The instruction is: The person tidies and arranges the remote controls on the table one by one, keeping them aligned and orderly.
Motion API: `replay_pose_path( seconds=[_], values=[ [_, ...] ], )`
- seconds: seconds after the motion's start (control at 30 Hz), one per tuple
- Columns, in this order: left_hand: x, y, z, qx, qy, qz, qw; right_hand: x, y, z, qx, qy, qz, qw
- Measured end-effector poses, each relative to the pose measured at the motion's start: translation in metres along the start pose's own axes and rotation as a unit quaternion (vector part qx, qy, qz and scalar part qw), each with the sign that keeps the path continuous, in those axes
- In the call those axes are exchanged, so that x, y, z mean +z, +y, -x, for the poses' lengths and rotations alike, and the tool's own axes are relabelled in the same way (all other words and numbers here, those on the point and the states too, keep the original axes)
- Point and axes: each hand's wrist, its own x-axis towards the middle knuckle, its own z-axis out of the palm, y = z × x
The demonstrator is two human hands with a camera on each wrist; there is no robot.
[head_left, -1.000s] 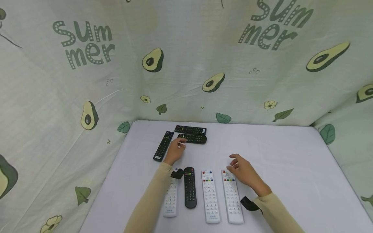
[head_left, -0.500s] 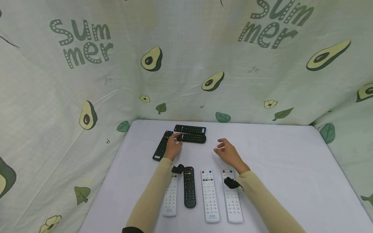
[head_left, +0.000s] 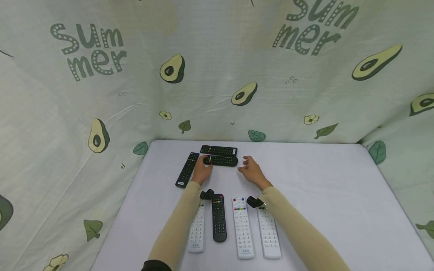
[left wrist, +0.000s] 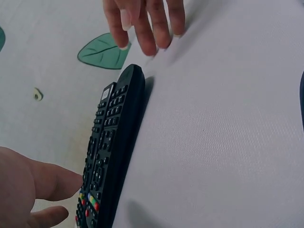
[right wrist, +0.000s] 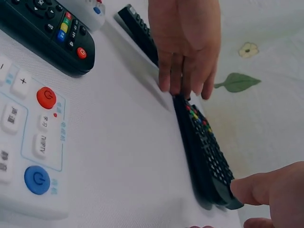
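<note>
Two black remote controls lie crosswise at the back of the white table, one right behind the other. My left hand (head_left: 202,171) is at the left end of the nearer black remote (head_left: 222,161), fingers fairly straight and fingertips right at its end. Just off that remote's right end is my right hand (head_left: 253,172), its fingers relaxed and holding nothing. The farther black remote (head_left: 218,150) lies along the nearer one's back side. A third black remote (head_left: 187,170) slants beside my left hand. In the left wrist view, the right fingers (left wrist: 156,28) hang near the remote's rounded end.
In front stand a left white remote (head_left: 196,231), partly under my left sleeve, a black remote (head_left: 219,218), a middle white remote (head_left: 243,229) and a right white remote (head_left: 269,235), its top covered by the right wrist strap. A printed cloth (head_left: 210,113) rises behind the table.
My right hand has moved forward and left, from above the right white remote to the nearer black remote's right end. My left hand has shifted slightly to that remote's left end.
</note>
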Motion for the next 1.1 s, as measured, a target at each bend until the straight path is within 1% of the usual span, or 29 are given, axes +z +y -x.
replay_pose_path(
  seconds=[0.27, 0.4, 0.57, 0.67, 0.7, 0.83, 0.97, 1.1],
  values=[
    [0.001, 0.002, -0.001, -0.022, -0.005, 0.000, 0.9998, 0.012, -0.004, -0.013, -0.014, -0.011, -0.011, 0.9998],
    [0.001, 0.003, 0.001, -0.018, -0.001, 0.009, 0.9998, 0.017, -0.004, -0.015, -0.015, -0.007, -0.028, 0.9995],
    [0.001, 0.003, 0.006, -0.003, 0.010, 0.048, 0.9988, 0.016, -0.001, -0.010, -0.015, 0.021, -0.039, 0.9989],
    [0.002, 0.003, 0.009, 0.009, 0.015, 0.078, 0.9968, 0.014, 0.002, -0.006, 0.001, 0.032, -0.053, 0.9981],
    [0.003, 0.003, 0.011, 0.012, 0.016, 0.086, 0.9961, 0.013, 0.004, -0.005, 0.008, 0.030, -0.062, 0.9976],
    [0.006, 0.004, 0.015, 0.014, 0.018, 0.105, 0.9942, 0.006, 0.008, 0.005, 0.021, 0.042, -0.082, 0.9956],
    [0.008, 0.011, 0.020, 0.017, 0.019, 0.117, 0.9928, -0.005, 0.009, 0.018, 0.028, 0.048, -0.117, 0.9916],
    [0.010, 0.020, 0.026, 0.026, 0.014, 0.147, 0.9887, -0.016, 0.009, 0.034, 0.035, 0.045, -0.148, 0.9874]
  ],
)
